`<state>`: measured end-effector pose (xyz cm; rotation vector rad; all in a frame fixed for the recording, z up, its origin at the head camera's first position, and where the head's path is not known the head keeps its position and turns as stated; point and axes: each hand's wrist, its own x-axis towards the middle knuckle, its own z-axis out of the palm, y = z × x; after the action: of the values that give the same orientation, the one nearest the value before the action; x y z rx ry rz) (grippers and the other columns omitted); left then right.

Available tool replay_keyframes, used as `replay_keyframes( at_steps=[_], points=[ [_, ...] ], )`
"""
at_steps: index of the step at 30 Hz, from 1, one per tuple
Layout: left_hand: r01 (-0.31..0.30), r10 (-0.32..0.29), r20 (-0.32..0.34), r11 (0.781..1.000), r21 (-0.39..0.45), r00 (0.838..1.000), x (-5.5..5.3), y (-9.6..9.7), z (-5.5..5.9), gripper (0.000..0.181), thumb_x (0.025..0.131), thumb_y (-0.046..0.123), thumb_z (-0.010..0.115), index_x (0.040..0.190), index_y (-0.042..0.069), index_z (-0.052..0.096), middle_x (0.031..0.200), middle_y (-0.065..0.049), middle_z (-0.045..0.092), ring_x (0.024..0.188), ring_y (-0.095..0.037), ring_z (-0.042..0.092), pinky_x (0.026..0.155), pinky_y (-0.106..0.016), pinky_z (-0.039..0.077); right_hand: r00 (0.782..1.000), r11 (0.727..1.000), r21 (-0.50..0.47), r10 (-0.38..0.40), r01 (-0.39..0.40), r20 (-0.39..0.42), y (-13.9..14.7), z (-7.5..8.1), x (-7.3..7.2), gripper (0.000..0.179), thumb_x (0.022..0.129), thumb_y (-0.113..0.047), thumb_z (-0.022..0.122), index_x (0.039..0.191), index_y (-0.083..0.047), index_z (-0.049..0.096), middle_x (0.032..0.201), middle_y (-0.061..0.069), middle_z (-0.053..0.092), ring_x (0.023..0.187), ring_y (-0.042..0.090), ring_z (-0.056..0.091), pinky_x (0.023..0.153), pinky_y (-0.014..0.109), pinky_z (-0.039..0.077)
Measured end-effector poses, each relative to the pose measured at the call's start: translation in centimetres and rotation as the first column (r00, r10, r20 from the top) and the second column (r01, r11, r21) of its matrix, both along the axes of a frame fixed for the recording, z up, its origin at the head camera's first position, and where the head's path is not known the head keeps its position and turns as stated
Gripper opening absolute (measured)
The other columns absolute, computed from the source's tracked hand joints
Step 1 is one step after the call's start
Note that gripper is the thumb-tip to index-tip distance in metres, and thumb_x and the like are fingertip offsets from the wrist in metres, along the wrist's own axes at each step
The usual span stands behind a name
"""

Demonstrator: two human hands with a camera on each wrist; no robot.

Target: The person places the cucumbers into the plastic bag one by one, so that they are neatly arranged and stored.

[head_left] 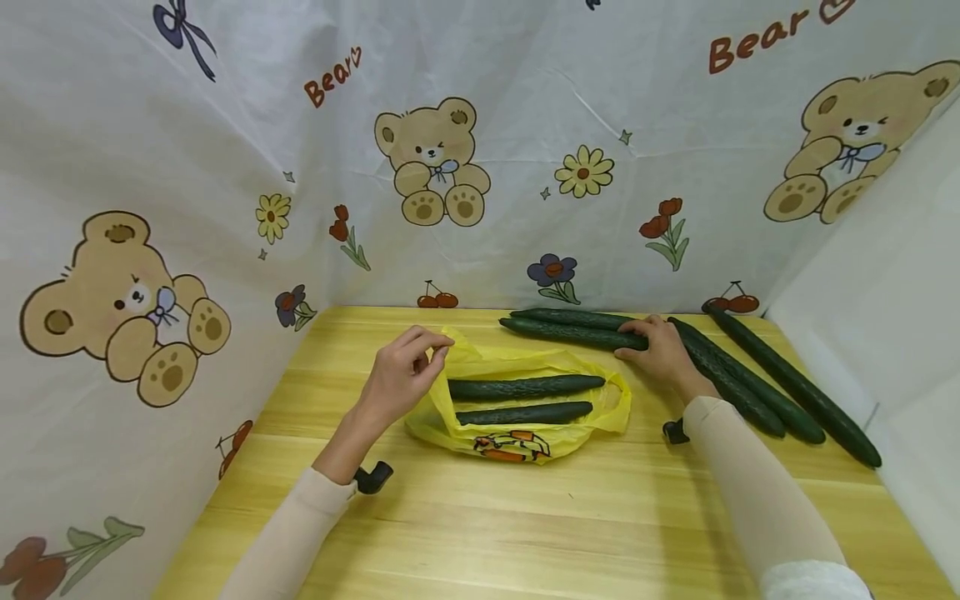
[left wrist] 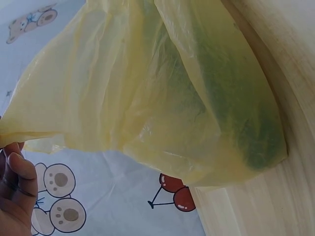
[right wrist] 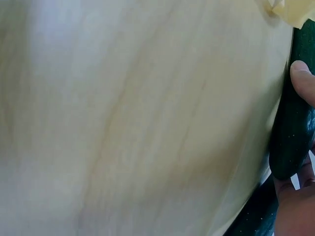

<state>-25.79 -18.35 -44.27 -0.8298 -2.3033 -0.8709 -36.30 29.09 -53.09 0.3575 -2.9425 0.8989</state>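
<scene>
My left hand (head_left: 405, 373) pinches the rim of a yellow plastic bag (head_left: 429, 423) between thumb and fingers, lifting its left side. Through the bag's mouth an upper cucumber (head_left: 525, 387) and a lower cucumber (head_left: 525, 413) show, lying side by side. In the left wrist view the stretched film (left wrist: 108, 88) lets their green shapes through. Behind the bag, my right hand (head_left: 660, 354) grips the right end of a dark green cucumber (head_left: 566, 333), thumb on the near side in the right wrist view. Another cucumber (head_left: 570, 316) lies right behind it, its right part hidden by the hand.
Right of the right hand, cucumbers (head_left: 750, 387) lie slanted together, with a separate cucumber (head_left: 795, 383) farther right. A printed bear cloth (head_left: 510, 250) hangs behind and left of the wooden table (head_left: 465, 517); a white wall (head_left: 892, 333) stands on the right.
</scene>
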Motion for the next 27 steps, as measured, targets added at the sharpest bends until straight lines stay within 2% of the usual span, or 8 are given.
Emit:
replay_keyframes(
  at_steps=[7, 16, 19, 23, 27],
  points=[
    [-0.011, 0.011, 0.01, 1.0, 0.006, 1.0, -0.1, 0.0, -0.1, 0.015, 0.105, 0.008, 0.069, 0.114, 0.01, 0.081, 0.102, 0.001, 0.072, 0.062, -0.001, 0.048, 0.055, -0.019, 0.044, 1.0, 1.0, -0.004, -0.002, 0.002, -0.003, -0.2, 0.2, 0.3, 0.048, 0.103, -0.027, 0.076, 0.145, -0.008, 0.063, 0.133, 0.026, 0.051, 0.122, 0.047, 0.044, 0.105, 0.067, 0.041],
    [0.002, -0.002, -0.005, 1.0, -0.004, 1.0, -0.1, 0.3, 0.1, 0.015, 0.105, 0.01, 0.069, 0.115, 0.01, 0.081, 0.103, 0.001, 0.072, 0.062, -0.002, 0.048, 0.054, -0.019, 0.044, 1.0, 0.997, 0.068, 0.028, -0.027, -0.009, 0.2, 1.2, 0.2, 0.047, 0.105, -0.03, 0.073, 0.145, -0.008, 0.063, 0.128, 0.024, 0.052, 0.119, 0.046, 0.047, 0.103, 0.067, 0.043],
    [-0.003, 0.003, -0.011, 1.0, -0.003, 1.0, -0.1, 0.3, 0.0, 0.015, 0.105, 0.01, 0.069, 0.114, 0.01, 0.08, 0.102, 0.001, 0.071, 0.062, -0.002, 0.048, 0.054, -0.019, 0.044, 0.998, 0.995, 0.084, 0.062, -0.06, -0.017, 0.2, 1.7, 0.1, 0.047, 0.106, -0.03, 0.071, 0.146, -0.006, 0.062, 0.134, 0.026, 0.052, 0.122, 0.049, 0.05, 0.105, 0.069, 0.043],
    [-0.002, 0.002, -0.011, 1.0, 0.003, 1.0, 0.0, 0.2, -0.1, 0.015, 0.105, 0.009, 0.069, 0.114, 0.01, 0.08, 0.102, 0.001, 0.072, 0.062, -0.002, 0.048, 0.054, -0.019, 0.044, 0.995, 0.991, 0.097, 0.097, -0.095, -0.009, -0.2, 2.3, 0.1, 0.048, 0.109, -0.029, 0.067, 0.148, -0.003, 0.058, 0.151, 0.029, 0.052, 0.137, 0.054, 0.051, 0.114, 0.074, 0.039],
    [-0.001, 0.001, -0.009, 1.0, 0.005, 1.0, 0.1, 0.3, 0.0, 0.015, 0.105, 0.01, 0.069, 0.114, 0.013, 0.081, 0.104, 0.001, 0.073, 0.062, -0.002, 0.049, 0.055, -0.019, 0.044, 0.995, 0.99, 0.102, 0.097, -0.095, -0.008, -0.3, 2.6, 0.4, 0.048, 0.109, -0.028, 0.065, 0.149, -0.002, 0.057, 0.154, 0.029, 0.056, 0.142, 0.054, 0.051, 0.118, 0.075, 0.036]
  ],
)
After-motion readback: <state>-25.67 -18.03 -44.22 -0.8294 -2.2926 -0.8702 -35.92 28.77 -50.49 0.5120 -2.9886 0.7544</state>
